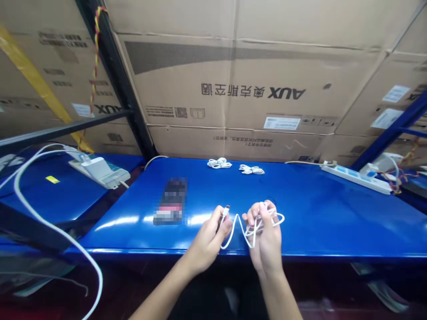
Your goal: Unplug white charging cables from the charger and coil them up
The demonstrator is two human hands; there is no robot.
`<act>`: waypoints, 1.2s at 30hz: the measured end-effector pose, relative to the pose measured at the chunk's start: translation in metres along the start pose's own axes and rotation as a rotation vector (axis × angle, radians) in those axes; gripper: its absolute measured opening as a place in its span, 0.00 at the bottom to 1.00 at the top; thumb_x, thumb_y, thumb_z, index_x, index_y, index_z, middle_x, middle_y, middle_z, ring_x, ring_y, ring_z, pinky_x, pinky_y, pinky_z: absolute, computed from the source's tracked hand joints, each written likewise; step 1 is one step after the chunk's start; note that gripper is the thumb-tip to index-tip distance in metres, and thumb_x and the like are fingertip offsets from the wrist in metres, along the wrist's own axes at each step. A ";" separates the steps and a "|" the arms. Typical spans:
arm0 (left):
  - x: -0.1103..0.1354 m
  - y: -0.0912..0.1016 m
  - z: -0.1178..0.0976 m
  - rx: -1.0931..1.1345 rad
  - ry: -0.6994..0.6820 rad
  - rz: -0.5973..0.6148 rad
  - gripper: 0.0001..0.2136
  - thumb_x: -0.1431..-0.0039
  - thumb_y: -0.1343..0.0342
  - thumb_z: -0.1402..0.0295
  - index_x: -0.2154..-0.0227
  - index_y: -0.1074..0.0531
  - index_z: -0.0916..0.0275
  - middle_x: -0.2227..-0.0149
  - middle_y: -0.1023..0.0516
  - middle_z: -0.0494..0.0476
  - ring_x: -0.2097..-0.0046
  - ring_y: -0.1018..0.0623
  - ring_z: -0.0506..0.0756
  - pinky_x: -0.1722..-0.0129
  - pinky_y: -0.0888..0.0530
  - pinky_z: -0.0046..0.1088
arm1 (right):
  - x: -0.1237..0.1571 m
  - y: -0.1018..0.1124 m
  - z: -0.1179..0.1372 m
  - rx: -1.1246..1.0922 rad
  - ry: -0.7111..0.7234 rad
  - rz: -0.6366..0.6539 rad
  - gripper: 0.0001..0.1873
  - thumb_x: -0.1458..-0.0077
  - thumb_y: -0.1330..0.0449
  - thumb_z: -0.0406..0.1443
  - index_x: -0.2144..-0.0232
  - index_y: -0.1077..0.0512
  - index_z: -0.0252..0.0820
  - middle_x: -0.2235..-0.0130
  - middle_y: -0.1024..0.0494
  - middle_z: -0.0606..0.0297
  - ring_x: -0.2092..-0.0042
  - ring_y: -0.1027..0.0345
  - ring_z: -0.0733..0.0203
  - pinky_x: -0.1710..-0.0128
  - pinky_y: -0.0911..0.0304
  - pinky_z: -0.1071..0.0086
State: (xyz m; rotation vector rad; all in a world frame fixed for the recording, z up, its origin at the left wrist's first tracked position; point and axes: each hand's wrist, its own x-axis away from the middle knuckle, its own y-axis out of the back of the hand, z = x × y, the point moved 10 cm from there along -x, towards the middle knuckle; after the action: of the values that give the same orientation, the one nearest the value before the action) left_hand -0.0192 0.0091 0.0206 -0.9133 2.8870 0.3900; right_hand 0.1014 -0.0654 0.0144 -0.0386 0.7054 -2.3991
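Observation:
A white charging cable (236, 221) runs between both hands, just above the front edge of the blue table. My left hand (213, 233) pinches its plug end, with the small metal connector pointing up. In my right hand (266, 238) the rest of the cable lies in loose loops, held between thumb and fingers. Two more white cables, a bundled cable (219, 163) and another bundled cable (251, 170), lie coiled at the back of the table. To the left is a phone-like flat object (171, 200), blurred by pixelation.
Behind the blue table (320, 218) stand large cardboard boxes (253, 66). A white power strip (356, 178) lies at the back right. On the left, a white charger (96, 169) sits on another strip, and a thick white cable (60, 222) hangs in front.

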 end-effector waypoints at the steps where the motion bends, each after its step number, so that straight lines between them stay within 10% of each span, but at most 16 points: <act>1: 0.000 0.001 0.000 0.001 -0.016 -0.021 0.13 0.26 0.58 0.56 0.65 0.42 0.58 0.73 0.39 0.45 0.72 0.38 0.50 0.71 0.39 0.27 | -0.001 0.005 -0.001 0.028 -0.003 -0.009 0.15 0.40 0.37 0.47 0.58 0.35 0.50 0.72 0.34 0.77 0.75 0.39 0.67 0.67 0.32 0.70; 8: 0.021 0.019 -0.026 -0.075 -0.487 -0.274 0.09 0.25 0.60 0.68 0.62 0.37 0.58 0.70 0.35 0.49 0.70 0.33 0.50 0.70 0.35 0.26 | 0.010 -0.006 -0.013 0.964 0.080 0.359 0.22 0.37 0.41 0.50 0.50 0.25 0.42 0.66 0.20 0.61 0.68 0.26 0.53 0.66 0.34 0.63; 13: 0.037 0.024 -0.038 -0.112 -0.699 -0.330 0.08 0.26 0.58 0.70 0.59 0.34 0.55 0.65 0.32 0.51 0.65 0.30 0.51 0.65 0.30 0.28 | 0.020 -0.026 -0.012 1.099 0.244 0.352 0.18 0.34 0.45 0.50 0.65 0.25 0.46 0.66 0.22 0.62 0.66 0.27 0.53 0.65 0.36 0.63; 16: 0.035 0.021 -0.039 -0.169 -0.642 -0.342 0.09 0.26 0.58 0.69 0.59 0.33 0.56 0.53 0.29 0.56 0.55 0.26 0.55 0.55 0.27 0.34 | 0.019 -0.036 -0.008 0.954 0.249 0.355 0.19 0.33 0.46 0.49 0.69 0.28 0.44 0.69 0.27 0.64 0.69 0.32 0.57 0.69 0.38 0.66; 21: 0.016 0.004 -0.005 -0.060 -0.172 -0.208 0.14 0.25 0.60 0.62 0.46 0.35 0.56 0.33 0.37 0.66 0.35 0.32 0.63 0.38 0.32 0.47 | 0.014 -0.041 -0.003 0.287 0.061 0.181 0.20 0.30 0.52 0.49 0.67 0.32 0.45 0.70 0.30 0.67 0.70 0.34 0.61 0.69 0.34 0.68; 32: 0.024 0.008 0.002 0.018 -0.173 -0.376 0.38 0.35 0.62 0.39 0.30 0.63 0.53 0.28 0.51 0.72 0.33 0.35 0.69 0.38 0.33 0.54 | 0.037 -0.045 -0.039 -0.051 -0.075 0.008 0.11 0.39 0.37 0.45 0.66 0.32 0.47 0.65 0.23 0.67 0.64 0.25 0.57 0.63 0.29 0.64; 36: 0.019 -0.003 0.000 -0.088 -0.099 -0.203 0.39 0.36 0.64 0.38 0.30 0.54 0.57 0.35 0.37 0.72 0.36 0.33 0.69 0.40 0.32 0.52 | 0.038 -0.027 -0.023 -0.144 0.054 -0.082 0.15 0.40 0.36 0.49 0.61 0.37 0.51 0.69 0.28 0.74 0.70 0.31 0.62 0.68 0.32 0.68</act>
State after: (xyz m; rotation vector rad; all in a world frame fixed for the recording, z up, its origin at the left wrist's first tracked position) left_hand -0.0333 -0.0041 0.0171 -1.1528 2.6743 0.5303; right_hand 0.0510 -0.0588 0.0022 -0.0643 0.9177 -2.4306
